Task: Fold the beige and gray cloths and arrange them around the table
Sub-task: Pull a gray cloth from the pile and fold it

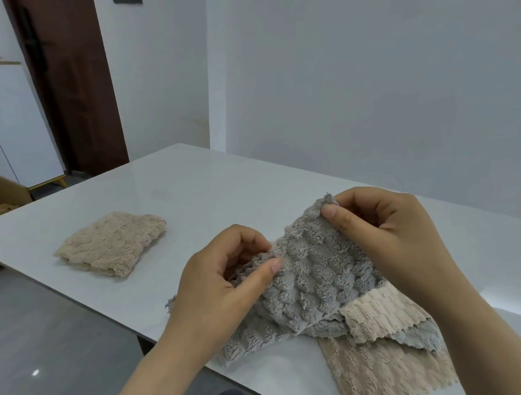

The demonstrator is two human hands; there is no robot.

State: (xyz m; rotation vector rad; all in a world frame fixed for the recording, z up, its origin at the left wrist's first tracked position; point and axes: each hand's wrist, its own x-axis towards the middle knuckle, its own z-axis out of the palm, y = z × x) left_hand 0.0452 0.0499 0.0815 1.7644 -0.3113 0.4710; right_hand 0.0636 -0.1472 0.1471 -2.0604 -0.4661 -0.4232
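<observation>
Beige cloth (386,369): unfolded, ribbed, at the near right edge of the worktop (210,182), running out of view at the bottom. One beige flap lies across the near right corner of the gray cloth.

Gray cloth (318,282): plush and ribbed, partly over the beige cloth. Its near part rests on the worktop, reaching the near left edge; its far part is lifted off the surface.

Left hand (219,290): pinches the left edge of the gray cloth between thumb and curled fingers.

Right hand (384,227): pinches the raised far corner of the gray cloth between thumb and forefinger. The two hands are apart, with the cloth spanning between them.

Folded cloth (111,244): beige, in a compact rectangle, flat on the left part of the worktop, well apart from the other two.

Worktop: white and glossy, its far right side against the wall (367,71).

Floor (49,329): gray and shiny, to the near left.

Cabinet (8,126): white, far left.

Door (72,80): dark brown, far left, beside the cabinet.
</observation>
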